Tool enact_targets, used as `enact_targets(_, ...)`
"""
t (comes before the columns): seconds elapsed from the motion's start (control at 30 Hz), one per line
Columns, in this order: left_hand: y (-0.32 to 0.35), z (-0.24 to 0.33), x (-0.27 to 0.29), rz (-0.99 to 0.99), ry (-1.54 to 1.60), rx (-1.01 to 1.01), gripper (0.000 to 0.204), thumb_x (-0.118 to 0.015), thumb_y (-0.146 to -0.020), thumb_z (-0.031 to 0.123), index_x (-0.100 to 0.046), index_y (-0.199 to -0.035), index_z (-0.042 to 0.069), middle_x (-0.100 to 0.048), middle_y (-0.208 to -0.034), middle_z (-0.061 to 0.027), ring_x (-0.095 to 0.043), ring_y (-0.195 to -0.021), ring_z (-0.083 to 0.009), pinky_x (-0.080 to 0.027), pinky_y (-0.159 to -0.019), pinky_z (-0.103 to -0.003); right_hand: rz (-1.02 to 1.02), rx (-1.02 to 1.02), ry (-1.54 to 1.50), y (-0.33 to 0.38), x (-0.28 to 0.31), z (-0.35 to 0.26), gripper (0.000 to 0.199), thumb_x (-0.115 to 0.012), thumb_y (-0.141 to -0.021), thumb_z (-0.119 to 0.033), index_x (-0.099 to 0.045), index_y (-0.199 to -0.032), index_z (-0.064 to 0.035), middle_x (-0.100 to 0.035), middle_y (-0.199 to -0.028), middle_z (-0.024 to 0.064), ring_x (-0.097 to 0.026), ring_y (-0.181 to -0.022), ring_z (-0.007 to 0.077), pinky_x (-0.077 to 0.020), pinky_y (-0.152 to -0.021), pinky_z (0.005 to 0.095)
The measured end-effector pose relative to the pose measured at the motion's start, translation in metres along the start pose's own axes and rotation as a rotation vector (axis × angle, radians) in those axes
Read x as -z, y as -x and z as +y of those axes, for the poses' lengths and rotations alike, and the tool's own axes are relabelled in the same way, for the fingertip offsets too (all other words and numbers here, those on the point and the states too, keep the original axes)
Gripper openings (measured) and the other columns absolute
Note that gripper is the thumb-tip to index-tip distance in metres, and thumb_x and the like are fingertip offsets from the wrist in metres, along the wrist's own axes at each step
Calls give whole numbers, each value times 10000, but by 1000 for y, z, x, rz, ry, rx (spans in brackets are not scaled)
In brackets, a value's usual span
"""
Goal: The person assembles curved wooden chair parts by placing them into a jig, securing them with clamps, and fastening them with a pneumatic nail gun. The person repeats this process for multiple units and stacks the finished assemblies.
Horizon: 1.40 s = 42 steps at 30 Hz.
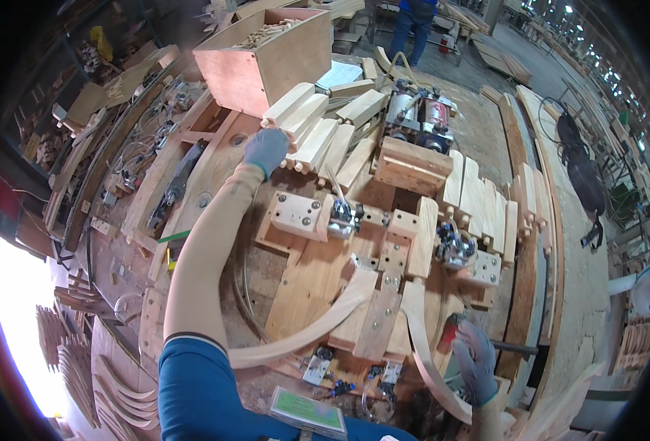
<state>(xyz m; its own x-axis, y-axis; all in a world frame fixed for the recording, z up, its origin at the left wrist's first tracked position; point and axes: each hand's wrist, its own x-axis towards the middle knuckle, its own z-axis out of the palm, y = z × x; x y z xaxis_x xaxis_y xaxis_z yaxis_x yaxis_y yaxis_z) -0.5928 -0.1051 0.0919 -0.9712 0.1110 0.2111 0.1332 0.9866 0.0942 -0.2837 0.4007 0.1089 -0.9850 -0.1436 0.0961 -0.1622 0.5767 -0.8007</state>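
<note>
My left hand [267, 150], in a grey glove, reaches to the near ends of a row of pale wooden pieces [318, 144] with round tenons. Its fingers are closed around the end of one wooden piece. My right hand [475, 359], also gloved, is low on the right with its fingers curled around a hammer-like tool [517, 346] with a dark handle and a red end. Between my hands stands a wooden jig [377, 323] with metal clamps. Two curved wooden legs [312, 328] [422, 345] rest in it, and an upright wooden piece [423, 239] stands at its centre.
A plywood box [244, 77] of small wooden pieces stands at the back left. Behind the jig are pneumatic cylinders [420, 114] and a wooden block [412, 165]. More tenoned pieces [479, 202] lie at the right. A person [413, 33] stands far off.
</note>
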Motion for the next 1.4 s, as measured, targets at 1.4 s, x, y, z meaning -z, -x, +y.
enact_targets(1.4, 95, 243, -45, -371, 215, -66, 583, -561, -786, 441, -480, -1111, -36, -618, -920, -265, -622, -879, -406, -492, -785, -488, -9, 86, 179, 37, 36, 23, 384, -655, -823, -157, -567, -1158, 8, -606, -1116, 177, -605, -982, 324, -481, -837, 387)
